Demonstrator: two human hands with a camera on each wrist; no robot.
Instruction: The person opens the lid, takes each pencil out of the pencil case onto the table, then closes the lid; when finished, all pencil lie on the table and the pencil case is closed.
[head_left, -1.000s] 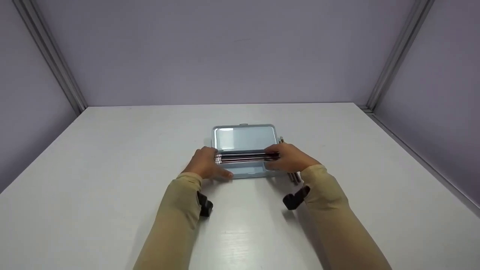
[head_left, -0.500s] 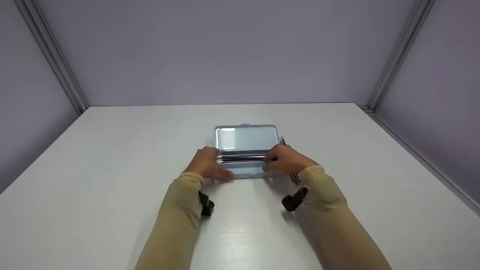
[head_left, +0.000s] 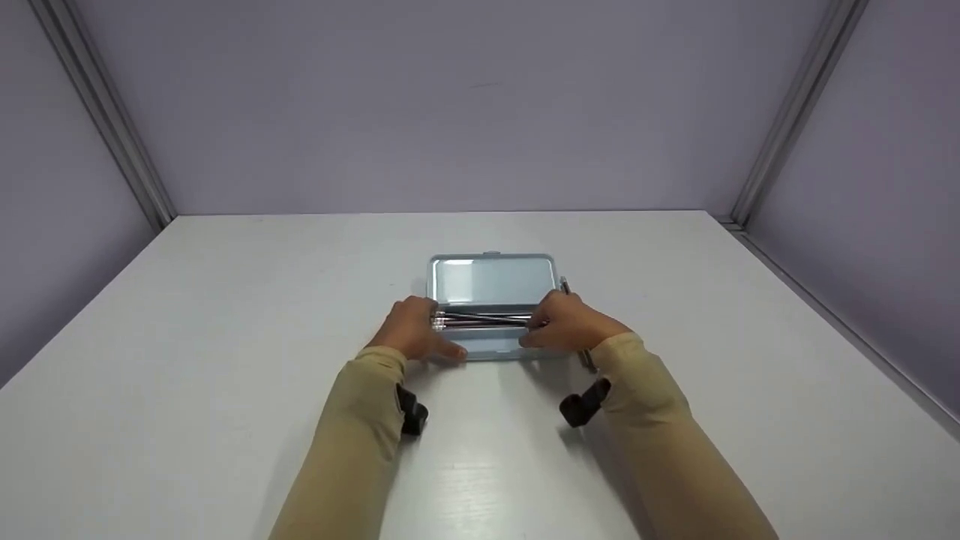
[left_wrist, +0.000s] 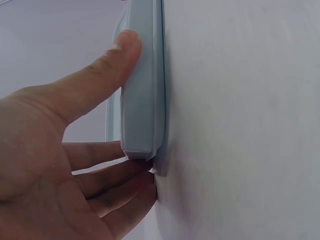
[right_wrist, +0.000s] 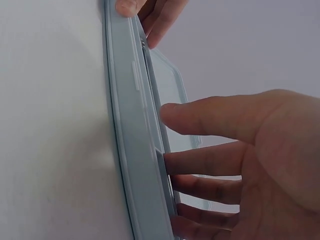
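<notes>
Pencils [head_left: 484, 320] now lowered into our open case [head_left: 491, 279]; left hand [head_left: 411, 328] grips its left end, right hand [head_left: 570, 324] still pinches pencils.

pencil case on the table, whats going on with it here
A person in tan sleeves works at an open light-blue pencil case on a white table. The left hand steadies the case's left end, thumb on its near wall. The right hand is at the right end, fingers reaching into the tray, where a bundle of dark pencils lies. More pencils lie on the table beside the right hand.
</notes>
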